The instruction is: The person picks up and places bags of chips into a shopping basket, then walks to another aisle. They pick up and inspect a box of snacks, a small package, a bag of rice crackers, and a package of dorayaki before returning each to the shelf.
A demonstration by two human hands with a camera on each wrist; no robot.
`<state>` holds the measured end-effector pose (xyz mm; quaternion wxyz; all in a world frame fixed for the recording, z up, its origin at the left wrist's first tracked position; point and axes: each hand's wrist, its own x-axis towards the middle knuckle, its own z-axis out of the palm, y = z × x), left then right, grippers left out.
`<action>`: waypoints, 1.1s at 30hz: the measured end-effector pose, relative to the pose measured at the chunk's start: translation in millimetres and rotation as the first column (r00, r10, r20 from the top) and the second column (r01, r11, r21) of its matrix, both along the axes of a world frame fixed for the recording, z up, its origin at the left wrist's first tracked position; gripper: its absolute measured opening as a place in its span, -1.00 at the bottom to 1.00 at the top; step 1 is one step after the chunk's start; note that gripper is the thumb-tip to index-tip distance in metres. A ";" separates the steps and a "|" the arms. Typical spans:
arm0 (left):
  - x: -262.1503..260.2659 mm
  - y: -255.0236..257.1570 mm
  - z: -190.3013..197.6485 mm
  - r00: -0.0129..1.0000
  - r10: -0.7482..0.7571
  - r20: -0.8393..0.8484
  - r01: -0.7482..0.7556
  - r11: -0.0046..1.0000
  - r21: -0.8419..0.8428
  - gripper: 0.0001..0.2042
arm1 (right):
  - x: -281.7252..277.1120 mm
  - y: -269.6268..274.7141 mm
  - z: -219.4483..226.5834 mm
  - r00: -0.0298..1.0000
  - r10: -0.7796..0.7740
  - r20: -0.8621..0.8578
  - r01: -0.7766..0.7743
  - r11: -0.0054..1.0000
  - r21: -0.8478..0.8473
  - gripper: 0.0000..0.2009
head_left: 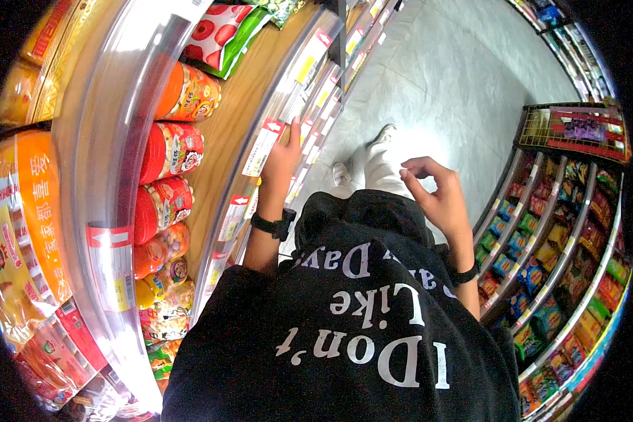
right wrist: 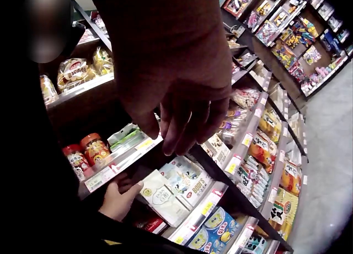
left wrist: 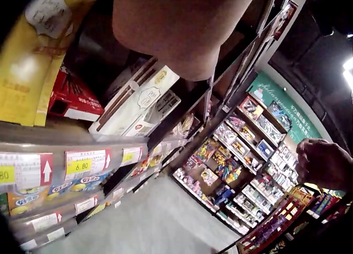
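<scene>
My left hand (head_left: 281,158) is at the front edge of the shelf on the left, a dark band on its wrist. In the right wrist view that left hand (right wrist: 118,201) reaches into a lower shelf, its thumb tip right at a white box (right wrist: 162,196) with its other fingers in shadow. The left wrist view shows the white box (left wrist: 138,97) beside a red box (left wrist: 74,97). My right hand (head_left: 439,193) hangs in front of the body with loosely bent fingers and nothing in them; the right wrist view shows this hand (right wrist: 176,105) from the wrist side.
Red-lidded jars (head_left: 172,151) line the upper shelf behind a clear front strip. Price tags (head_left: 264,148) run along the shelf edges. Across the grey floor (head_left: 429,84) stands a rack of snack packets (head_left: 541,246). Blue packs (right wrist: 215,229) sit below the white box.
</scene>
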<state>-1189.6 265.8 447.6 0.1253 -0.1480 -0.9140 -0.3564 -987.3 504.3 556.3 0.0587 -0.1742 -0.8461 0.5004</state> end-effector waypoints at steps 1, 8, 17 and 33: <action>2.8 -2.1 -5.8 0.999 -0.019 -0.043 0.020 1.000 0.019 -0.53 | 0.8 1.6 -1.9 1.000 0.000 0.023 0.000 1.000 0.000 -0.80; 39.0 0.8 -12.4 0.991 -0.095 -0.089 0.081 0.984 -0.156 -0.19 | 0.8 15.7 -6.0 0.999 -0.004 0.033 0.005 0.999 -0.036 -0.80; 15.3 20.5 -9.3 0.977 0.068 0.202 -0.029 0.981 -0.189 -0.36 | -12.4 48.8 -11.5 0.998 -0.043 0.049 0.046 0.997 -0.059 -0.80; 10.8 57.6 0.2 0.988 -0.094 -0.124 0.052 0.950 -0.309 -0.35 | -28.6 129.2 -31.9 0.989 -0.107 0.099 0.116 0.989 -0.090 -0.81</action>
